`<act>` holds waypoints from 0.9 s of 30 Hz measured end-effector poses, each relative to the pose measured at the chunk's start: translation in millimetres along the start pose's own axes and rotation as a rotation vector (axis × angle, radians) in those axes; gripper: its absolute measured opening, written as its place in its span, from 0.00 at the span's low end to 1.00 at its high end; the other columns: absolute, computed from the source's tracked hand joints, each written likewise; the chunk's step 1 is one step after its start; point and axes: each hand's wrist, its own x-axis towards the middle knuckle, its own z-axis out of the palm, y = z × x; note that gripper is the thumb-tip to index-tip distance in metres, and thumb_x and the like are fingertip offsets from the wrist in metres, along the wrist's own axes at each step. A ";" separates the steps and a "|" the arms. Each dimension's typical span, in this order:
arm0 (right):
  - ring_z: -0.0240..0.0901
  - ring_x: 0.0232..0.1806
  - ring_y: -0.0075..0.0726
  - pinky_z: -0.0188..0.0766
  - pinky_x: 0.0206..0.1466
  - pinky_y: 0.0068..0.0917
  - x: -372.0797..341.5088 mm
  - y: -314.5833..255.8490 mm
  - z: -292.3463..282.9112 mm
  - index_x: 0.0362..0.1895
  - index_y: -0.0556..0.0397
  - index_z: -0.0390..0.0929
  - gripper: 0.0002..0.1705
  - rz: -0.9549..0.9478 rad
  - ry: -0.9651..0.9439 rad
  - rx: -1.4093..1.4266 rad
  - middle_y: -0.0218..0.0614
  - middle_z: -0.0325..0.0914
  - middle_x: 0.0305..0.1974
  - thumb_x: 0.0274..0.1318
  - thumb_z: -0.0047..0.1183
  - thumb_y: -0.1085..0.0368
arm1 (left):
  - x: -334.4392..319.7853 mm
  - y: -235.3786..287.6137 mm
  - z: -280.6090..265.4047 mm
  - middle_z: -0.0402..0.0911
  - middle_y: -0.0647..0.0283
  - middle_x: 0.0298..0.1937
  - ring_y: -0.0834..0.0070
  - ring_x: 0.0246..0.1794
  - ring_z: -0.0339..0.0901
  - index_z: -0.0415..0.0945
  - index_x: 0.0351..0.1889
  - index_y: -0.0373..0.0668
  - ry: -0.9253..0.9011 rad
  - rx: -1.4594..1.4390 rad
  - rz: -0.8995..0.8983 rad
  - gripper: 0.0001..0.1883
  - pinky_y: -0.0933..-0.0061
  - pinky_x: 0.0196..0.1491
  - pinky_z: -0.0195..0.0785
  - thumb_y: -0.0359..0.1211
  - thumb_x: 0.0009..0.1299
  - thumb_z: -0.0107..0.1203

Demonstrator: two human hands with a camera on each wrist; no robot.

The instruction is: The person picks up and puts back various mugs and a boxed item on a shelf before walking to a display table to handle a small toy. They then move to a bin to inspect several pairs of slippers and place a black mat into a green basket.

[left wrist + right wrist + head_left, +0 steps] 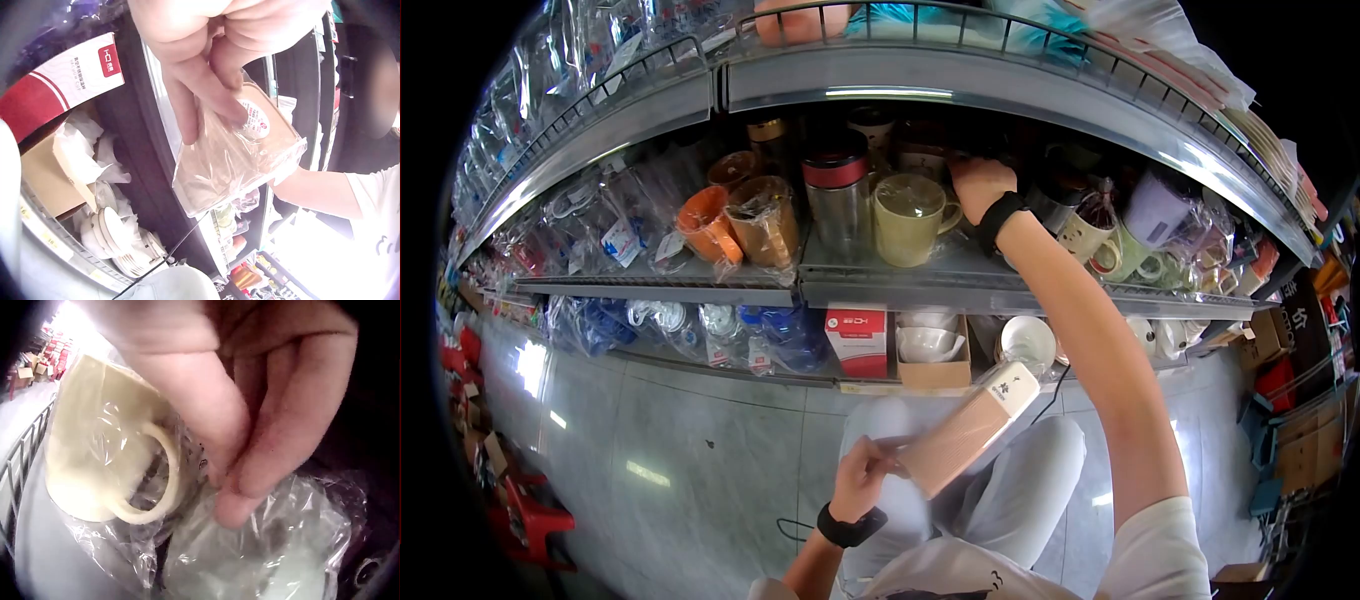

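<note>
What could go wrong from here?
The left hand holds the container by one end, so it could tip or slip. The right hand seems to pinch plastic wrap, which might tear. The pale yellow mug stands close beside that hand and could get knocked.

A tilted orange cup point(705, 225) sits just beside a wrapped brown mug point(762, 225) on the metal shelf point(870, 290), with a red-and-white box point(856, 340) next to a carton point(934, 376) of white bowls point(928, 344) below and a red stool point(532, 522) on the tiled floor point(735, 480).

BLOCK: yellow mug point(903, 228) beside right fingers point(290, 412) | upper shelf point(960, 82) overhead | PASS: over shelf lip point(940, 293)
</note>
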 end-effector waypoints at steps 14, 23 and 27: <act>0.77 0.38 0.54 0.76 0.40 0.41 5.4 34.9 14.6 0.38 0.58 0.78 0.14 -0.056 -0.186 -0.071 0.53 0.78 0.36 0.49 0.43 0.69 | 2.0 -0.3 -2.9 0.78 0.48 0.49 0.69 0.32 0.80 0.58 0.31 0.35 -0.040 0.036 -0.041 0.08 0.74 0.36 0.73 0.14 0.65 0.40; 0.70 0.49 0.53 0.67 0.54 0.40 -41.1 77.5 -105.1 0.53 0.47 0.71 0.27 -0.135 0.166 0.062 0.46 0.75 0.47 0.50 0.55 0.50 | 3.6 -7.0 -12.2 0.74 0.41 0.53 0.66 0.40 0.79 0.57 0.33 0.37 -0.126 0.055 -0.050 0.07 0.73 0.39 0.75 0.15 0.68 0.38; 0.65 0.58 0.55 0.62 0.60 0.37 -44.9 111.7 -92.6 0.60 0.51 0.66 0.39 0.079 -0.157 0.239 0.54 0.69 0.56 0.47 0.57 0.43 | 5.7 -6.9 -14.7 0.72 0.38 0.54 0.66 0.43 0.79 0.57 0.34 0.38 -0.164 0.015 -0.048 0.07 0.73 0.39 0.76 0.16 0.70 0.37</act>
